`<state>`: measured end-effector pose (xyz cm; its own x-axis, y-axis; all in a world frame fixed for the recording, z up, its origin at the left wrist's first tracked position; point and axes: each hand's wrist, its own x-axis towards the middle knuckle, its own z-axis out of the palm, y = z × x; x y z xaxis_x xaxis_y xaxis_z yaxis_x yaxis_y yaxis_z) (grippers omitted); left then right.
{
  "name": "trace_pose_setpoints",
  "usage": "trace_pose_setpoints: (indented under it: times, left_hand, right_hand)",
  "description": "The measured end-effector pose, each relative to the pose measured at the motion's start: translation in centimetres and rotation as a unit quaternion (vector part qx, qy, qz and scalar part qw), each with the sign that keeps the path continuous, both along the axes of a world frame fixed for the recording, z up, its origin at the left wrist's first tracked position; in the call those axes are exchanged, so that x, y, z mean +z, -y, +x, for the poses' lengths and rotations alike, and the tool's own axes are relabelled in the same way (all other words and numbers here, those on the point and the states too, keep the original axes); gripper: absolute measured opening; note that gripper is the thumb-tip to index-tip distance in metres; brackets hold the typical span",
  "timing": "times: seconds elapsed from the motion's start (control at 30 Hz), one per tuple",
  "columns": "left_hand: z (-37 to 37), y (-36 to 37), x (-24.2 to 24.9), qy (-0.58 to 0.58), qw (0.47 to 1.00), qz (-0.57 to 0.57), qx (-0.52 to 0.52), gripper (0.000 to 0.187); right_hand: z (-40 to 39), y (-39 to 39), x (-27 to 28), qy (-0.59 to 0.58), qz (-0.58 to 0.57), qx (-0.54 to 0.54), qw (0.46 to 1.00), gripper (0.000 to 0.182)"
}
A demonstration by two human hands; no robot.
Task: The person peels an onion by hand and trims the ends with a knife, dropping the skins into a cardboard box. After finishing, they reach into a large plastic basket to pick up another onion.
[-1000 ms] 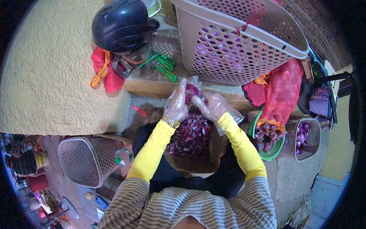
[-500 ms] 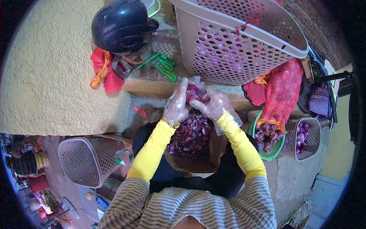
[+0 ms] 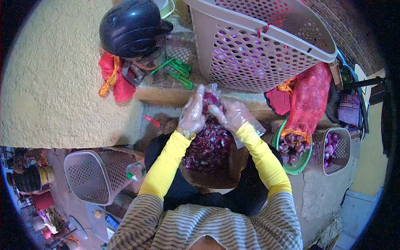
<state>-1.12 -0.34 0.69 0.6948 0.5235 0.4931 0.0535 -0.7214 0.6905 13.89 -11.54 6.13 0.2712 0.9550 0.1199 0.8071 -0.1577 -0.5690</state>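
Both hands wear clear plastic gloves and are raised in front of me. My left hand (image 3: 193, 114) is closed round a purple-red onion (image 3: 210, 99). Against the onion's right side, my right hand (image 3: 234, 114) has its fingers bent inward; whether a tool is in them is too small to tell. Under the hands, a container between my legs holds a heap of onion skins and pieces (image 3: 208, 148).
A large perforated basket (image 3: 258, 54) stands ahead, with a black helmet (image 3: 132, 29) and green-handled tools (image 3: 180, 71) to its left. On the right are a red mesh sack (image 3: 309, 98), a green basket (image 3: 296, 167) and a crate of onions (image 3: 349, 152). An empty-looking basket (image 3: 87, 177) and bottle (image 3: 135, 171) are left.
My right hand has shifted slightly left, its thumb nearer the onion. The onion sits a little differently in my left hand.
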Motion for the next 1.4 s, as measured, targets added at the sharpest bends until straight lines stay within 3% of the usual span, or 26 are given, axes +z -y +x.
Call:
trace_pose_setpoints:
  times: [0.13, 0.2, 0.3, 0.33, 0.4, 0.47, 0.53, 0.57, 0.6, 0.63, 0.67, 0.7, 0.73, 0.77, 0.83, 0.87, 0.93, 0.97, 1.03, 1.17, 1.27, 1.33, 1.37, 1.4]
  left_hand:
    - [-0.4, 0.0, 0.9, 0.067, 0.993, -0.052, -0.086, 0.079]
    - [-0.2, 0.2, 1.0, 0.065, 0.923, -0.372, -0.076, 0.076]
    - [0.3, -2.1, -2.1, 0.044, 0.919, -0.379, -0.097, 0.081]
    - [0.7, -0.4, 2.1, 0.225, 0.7, -0.672, -0.086, 0.089]
    - [0.7, -0.4, 2.5, 0.216, 0.701, -0.676, -0.067, 0.092]
    - [0.7, -0.2, 1.8, 0.206, 0.702, -0.68, -0.047, 0.096]
    - [0.7, 0.4, 0.7, 0.178, 0.778, -0.598, -0.072, 0.101]
    - [0.5, 0.2, 0.3, 0.177, 0.778, -0.598, -0.072, 0.101]
    - [0.0, 0.0, 1.5, 0.098, 0.945, -0.303, -0.073, 0.101]
    - [-0.2, -0.1, 2.1, 0.007, 0.997, 0.029, -0.066, 0.102]
    - [0.1, 0.0, 1.9, 0.007, 0.997, 0.029, -0.066, 0.102]
    - [0.8, 0.4, 2.0, 0.076, 0.945, -0.306, -0.082, 0.1]
    - [1.3, 0.7, 2.2, 0.136, 0.779, -0.605, -0.089, 0.099]
    - [1.3, 1.0, 2.3, 0.136, 0.779, -0.605, -0.089, 0.099]
    - [1.2, 1.8, 5.8, 0.137, 0.751, -0.645, -0.03, 0.068]
    - [1.2, 1.4, 4.8, 0.137, 0.751, -0.645, -0.03, 0.068]
    - [1.3, 0.3, 2.4, 0.143, 0.724, -0.667, -0.099, 0.045]
    - [1.3, 0.4, 1.9, 0.143, 0.724, -0.667, -0.1, 0.045]
    - [1.3, 0.7, 1.9, 0.112, 0.829, -0.542, -0.076, 0.052]
    - [1.6, 0.2, -0.6, 0.137, 0.827, -0.543, -0.061, 0.05]
    - [0.4, -0.1, -2.2, 0.041, 0.96, -0.274, -0.03, 0.05]
    - [-0.1, 0.0, -1.9, -0.026, 0.997, -0.079, -0.007, 0.051]
    - [0.0, -0.1, -1.8, -0.026, 0.996, -0.08, -0.007, 0.051]
    - [0.4, 0.0, -0.1, 0.059, 0.896, -0.438, -0.039, 0.049]
  right_hand:
    - [0.1, 0.2, 0.3, 0.072, -0.019, 0.043, 0.996, 0.06]
    - [-0.2, 0.3, 0.5, 0.116, -0.016, 0.067, 0.991, 0.061]
    - [-0.8, 0.6, 0.8, 0.131, -0.023, 0.134, 0.982, 0.056]
    - [-0.8, 0.7, 1.0, 0.132, -0.023, 0.127, 0.983, 0.055]
    - [-0.6, 0.7, 1.2, 0.132, -0.024, 0.119, 0.984, 0.054]
    - [-0.1, 0.6, 1.2, 0.021, -0.009, 0.025, 0.999, 0.053]
    - [0.4, 0.6, 0.7, 0.007, -0.011, -0.011, 1.0, 0.061]
    - [0.5, 0.6, 0.4, -0.007, -0.013, -0.046, 0.999, 0.069]
    - [0.4, 0.5, 0.9, -0.03, -0.016, -0.054, 0.998, 0.067]
    - [0.4, 0.5, 0.8, -0.03, -0.016, -0.055, 0.998, 0.067]
    - [0.5, 0.4, 0.5, -0.021, -0.011, -0.054, 0.998, 0.065]
    - [0.5, 0.4, 0.5, -0.012, -0.005, -0.054, 0.998, 0.063]
    - [0.4, 0.5, 0.6, -0.012, -0.005, -0.054, 0.998, 0.063]
    - [0.3, 0.5, 0.8, -0.015, -0.003, -0.051, 0.999, 0.062]
    - [0.2, 0.5, 1.1, -0.017, -0.001, -0.047, 0.999, 0.06]
    - [0.2, 0.5, 1.1, -0.022, -0.002, -0.039, 0.999, 0.059]
    - [0.1, 0.4, 1.1, -0.026, -0.003, -0.031, 0.999, 0.058]
    - [0.1, 0.4, 1.0, -0.018, -0.008, -0.029, 0.999, 0.055]
    - [0.1, 0.3, 0.8, -0.01, -0.014, -0.027, 0.999, 0.053]
    - [0.5, 0.1, -0.7, 0.028, -0.013, -0.008, 0.999, 0.053]
    - [0.3, 0.3, -0.4, 0.093, -0.009, 0.016, 0.996, 0.055]
    - [0.2, 0.4, 0.4, 0.121, 0.012, 0.028, 0.992, 0.057]
    - [0.4, 0.5, 0.8, 0.149, -0.001, 0.077, 0.986, 0.056]
    - [0.5, 0.6, 1.1, 0.178, -0.013, 0.125, 0.976, 0.055]
